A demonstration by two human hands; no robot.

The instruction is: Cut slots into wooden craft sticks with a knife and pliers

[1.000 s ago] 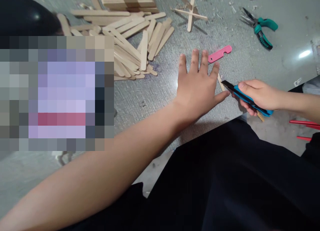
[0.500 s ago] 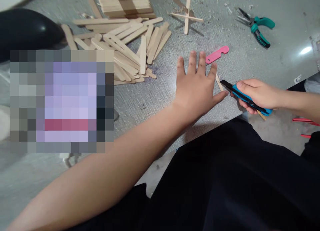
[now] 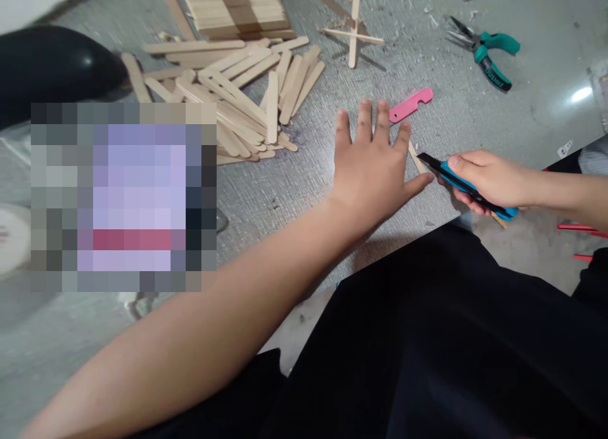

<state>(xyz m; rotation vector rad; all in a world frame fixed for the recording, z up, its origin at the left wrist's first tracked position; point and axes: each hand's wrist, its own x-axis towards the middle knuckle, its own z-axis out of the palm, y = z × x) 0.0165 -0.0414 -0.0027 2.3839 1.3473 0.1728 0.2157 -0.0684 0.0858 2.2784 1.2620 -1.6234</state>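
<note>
Left hand (image 3: 372, 152): held flat, palm down, over table (image 3: 285, 192), fingers spread.
Right hand (image 3: 494, 178): wrapped around one blue cutter (image 3: 468, 187), blade aimed leftward.
Wooden strip (image 3: 415, 158): one, seen between left thumb and index finger.
Pink handle (image 3: 409, 106): one, placed just beyond left index finger.
Pliers (image 3: 483, 48): one pair, beyond right hand.
Loose sticks (image 3: 272, 106): heaped beyond and left of left hand, too overlapped for counting.

The right hand (image 3: 498, 180) grips a blue knife (image 3: 468, 187) — left hand (image 3: 369, 165) spread.
</note>
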